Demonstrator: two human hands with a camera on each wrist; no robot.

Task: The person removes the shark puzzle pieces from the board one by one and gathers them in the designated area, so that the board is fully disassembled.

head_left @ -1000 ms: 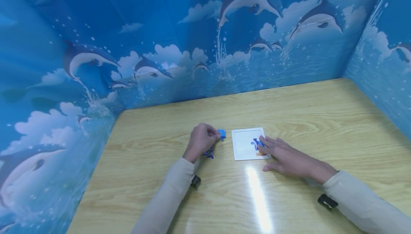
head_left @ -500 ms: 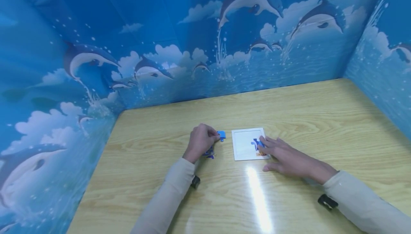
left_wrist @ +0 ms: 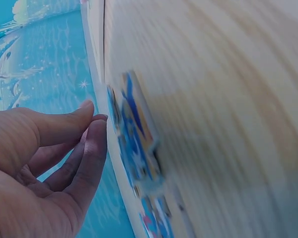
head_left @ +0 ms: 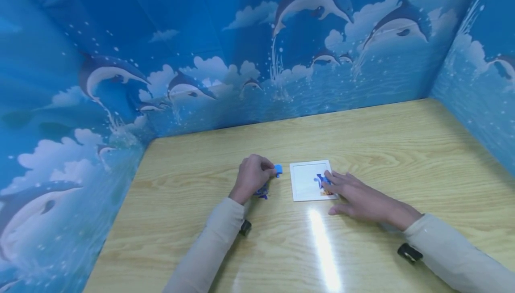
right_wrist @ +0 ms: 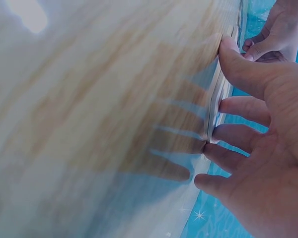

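Observation:
My left hand (head_left: 252,177) pinches a blue jigsaw piece (head_left: 279,169) between thumb and fingertips, left of a square white puzzle tray (head_left: 297,181). Under that hand lies a loose pile of jigsaw pieces (head_left: 262,191), partly hidden by the wrist; the left wrist view shows these pieces (left_wrist: 136,131) in blue and orange, stacked on the tabletop. Fingers spread, my right hand (head_left: 360,194) rests at the tray's right edge. Its fingertips touch a placed blue and orange puzzle piece (head_left: 320,181) in the lower right corner, which they partly cover.
The wooden table (head_left: 386,145) carries a bright light streak (head_left: 323,248) in front of the tray. A blue dolphin-print backdrop (head_left: 225,83) rises at the back and both sides. Dark wrist straps (head_left: 409,253) sit on both sleeves.
The blue piece has turned slightly in my left fingertips. Both hands otherwise stay in nearly the same place, and the tray has hardly shifted.

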